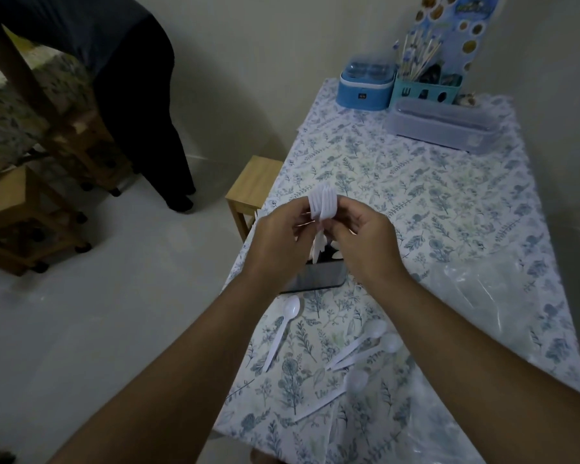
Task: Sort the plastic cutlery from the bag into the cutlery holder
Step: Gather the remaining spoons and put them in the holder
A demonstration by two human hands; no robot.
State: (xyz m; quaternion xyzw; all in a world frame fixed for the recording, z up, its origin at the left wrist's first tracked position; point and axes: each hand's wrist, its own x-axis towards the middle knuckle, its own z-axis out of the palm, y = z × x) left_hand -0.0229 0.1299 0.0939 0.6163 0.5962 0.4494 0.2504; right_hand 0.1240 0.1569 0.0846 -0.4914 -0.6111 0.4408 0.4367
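Observation:
Both hands hold a bunch of white plastic forks (pixel 322 203) upright, just above the dark metal cutlery holder (pixel 315 275) at the table's left edge. My left hand (pixel 278 241) grips the bunch from the left and my right hand (pixel 359 237) from the right. White cutlery stands inside the holder, mostly hidden by my hands. Several white plastic spoons lie loose on the cloth nearer to me, one at the left (pixel 282 329) and others at the right (pixel 369 343). The clear plastic bag (pixel 482 296) lies flat on the right.
The table has a floral cloth (pixel 416 182). At its far end stand a blue box (pixel 365 83), a teal organiser with sticks (pixel 426 85) and a clear lidded container (pixel 446 123). A wooden stool (pixel 253 187) stands left of the table. A person in dark clothes (pixel 131 95) stands at far left.

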